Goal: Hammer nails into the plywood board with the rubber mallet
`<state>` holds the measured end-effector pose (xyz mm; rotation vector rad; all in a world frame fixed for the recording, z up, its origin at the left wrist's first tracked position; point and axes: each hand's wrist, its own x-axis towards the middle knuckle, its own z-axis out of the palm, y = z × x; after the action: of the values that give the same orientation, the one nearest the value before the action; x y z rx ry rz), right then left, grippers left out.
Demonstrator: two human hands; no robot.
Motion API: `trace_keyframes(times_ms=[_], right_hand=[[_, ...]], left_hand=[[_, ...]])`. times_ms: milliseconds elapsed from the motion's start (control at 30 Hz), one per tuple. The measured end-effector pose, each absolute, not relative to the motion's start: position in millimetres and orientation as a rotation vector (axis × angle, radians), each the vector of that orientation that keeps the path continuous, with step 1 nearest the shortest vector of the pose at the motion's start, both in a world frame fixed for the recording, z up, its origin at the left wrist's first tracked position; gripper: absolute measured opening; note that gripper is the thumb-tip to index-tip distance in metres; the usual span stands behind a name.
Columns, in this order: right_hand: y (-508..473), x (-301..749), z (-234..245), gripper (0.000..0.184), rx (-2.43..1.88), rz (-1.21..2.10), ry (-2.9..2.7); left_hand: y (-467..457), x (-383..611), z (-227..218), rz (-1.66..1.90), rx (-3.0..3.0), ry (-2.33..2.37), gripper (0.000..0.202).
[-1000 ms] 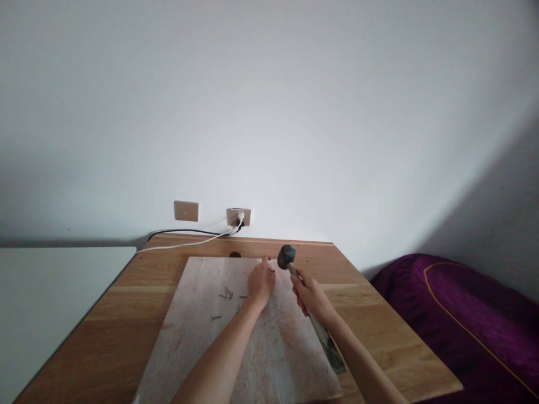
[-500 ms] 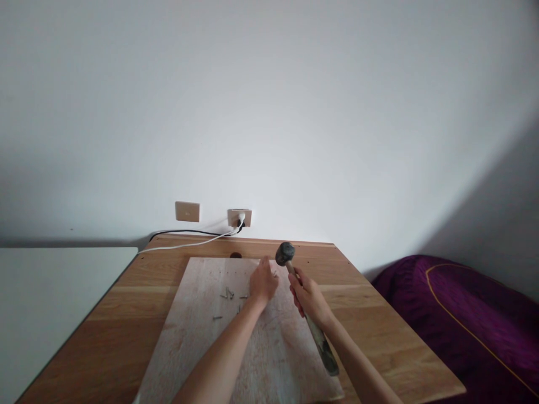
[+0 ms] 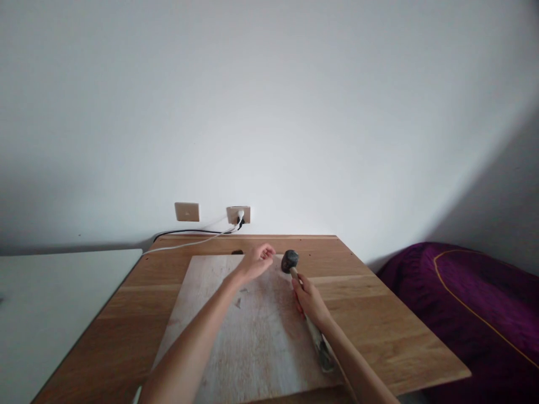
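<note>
My right hand (image 3: pixel 309 298) is wrapped round the wooden handle of a mallet (image 3: pixel 290 261) with a dark, blunt head. The head is near the far right corner of a pale wooden board (image 3: pixel 252 353), and the handle slants back toward me over the board's right side. My left hand (image 3: pixel 257 262) is over the board's far edge, left of the mallet head. Its fingers are curled with the tips together; anything between them is too small to make out. A few small metal nails or screws (image 3: pixel 238 303) lie on the board beside my left forearm, which hides others.
The board lies on a wooden table (image 3: pixel 379 320) against a white wall. White and black cables (image 3: pixel 185 246) run from a wall socket (image 3: pixel 238 215) along the table's back left. A white surface (image 3: pixel 63 314) adjoins on the left; a purple cushion-like bulk (image 3: pixel 421 292) stands right.
My left hand has turned and lifted from the board, its fingers now pointing right toward the mallet head. The mallet has shifted slightly right and down. My left forearm now covers more of the metal pieces.
</note>
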<state>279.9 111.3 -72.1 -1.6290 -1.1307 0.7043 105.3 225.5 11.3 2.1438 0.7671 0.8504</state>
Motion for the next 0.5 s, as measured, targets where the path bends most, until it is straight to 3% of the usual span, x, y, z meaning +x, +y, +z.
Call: trace_keyframes(times_ms=[100,233,367,500], right_hand=[[110.3,280.0,-76.4,0.04,-1.613,0.702,-1.126],[110.7,279.7,-77.9,0.037,-1.589,0.696,-1.119],[111.2,279.5,-78.1,0.036,-1.582,0.698,-1.116],[110.3,279.0,-77.1,0.039,-1.583,0.707,-1.112]], left_hand=[[220.7,66.5,21.5,0.449,2.583,0.582,0.03],[207.6,38.0,9.4,0.142,2.858,0.778,0.038],[205.9,40.0,-7.2,0.187,2.801,0.904,0.045],[225.6,59.7,-13.4,0.383,2.589,0.777,0.028]])
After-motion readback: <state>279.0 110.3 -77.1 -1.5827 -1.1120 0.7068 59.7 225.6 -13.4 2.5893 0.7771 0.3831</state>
